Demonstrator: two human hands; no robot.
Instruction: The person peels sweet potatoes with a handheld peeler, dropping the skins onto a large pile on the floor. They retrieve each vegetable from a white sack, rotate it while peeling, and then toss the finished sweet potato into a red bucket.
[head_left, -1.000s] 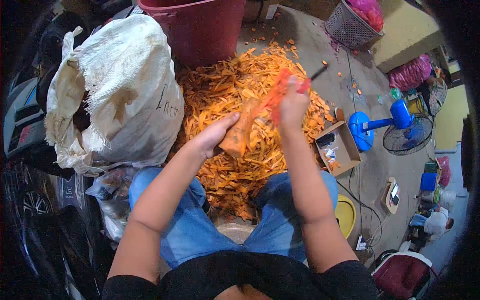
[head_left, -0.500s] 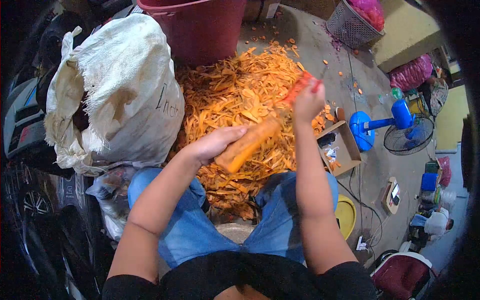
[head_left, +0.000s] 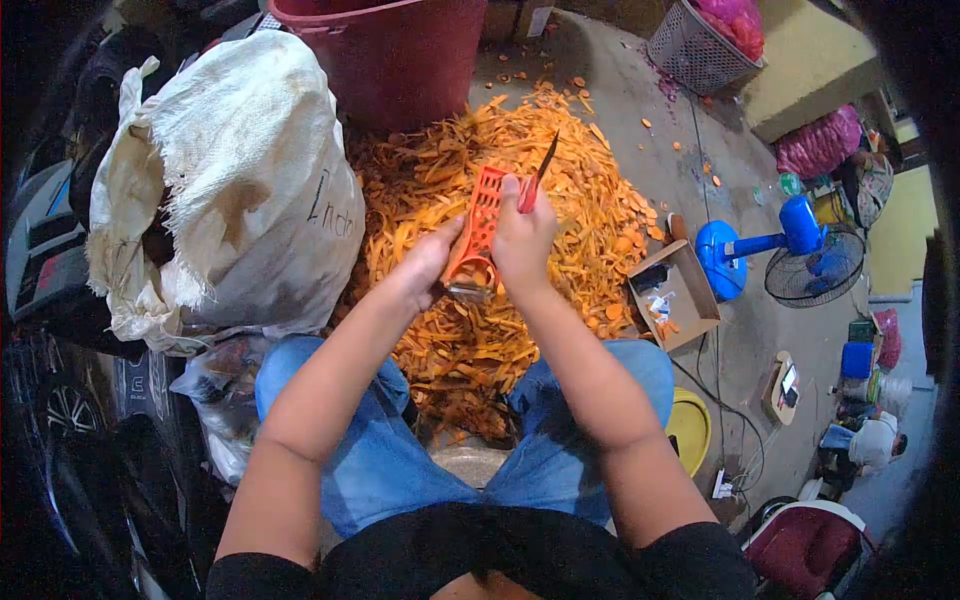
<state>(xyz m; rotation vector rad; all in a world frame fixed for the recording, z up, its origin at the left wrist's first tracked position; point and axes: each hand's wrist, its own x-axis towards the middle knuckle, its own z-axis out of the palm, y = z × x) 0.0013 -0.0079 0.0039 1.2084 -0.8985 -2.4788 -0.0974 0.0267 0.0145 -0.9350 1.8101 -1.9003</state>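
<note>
My right hand (head_left: 525,235) is closed round an orange-red peeler (head_left: 484,215) with a slotted body and a metal blade at its near end. A knife (head_left: 545,160) with a dark blade and red handle also sticks up from that hand. My left hand (head_left: 430,262) is wrapped round a carrot (head_left: 458,248), mostly hidden behind the peeler and fingers. Both hands are close together over a large heap of orange peelings (head_left: 560,160) on the floor, in front of my knees.
A white woven sack (head_left: 250,170) stands at the left, a dark red bin (head_left: 390,65) behind the heap. Rightward are a cardboard box (head_left: 690,295), a blue fan (head_left: 800,228), cables, a yellow lid (head_left: 688,430) and a grey basket (head_left: 700,50).
My right hand has come left and nearer, bringing the peeler over the carrot. The carrot, plainly visible before, is now mostly covered. The knife blade now shows clearly.
</note>
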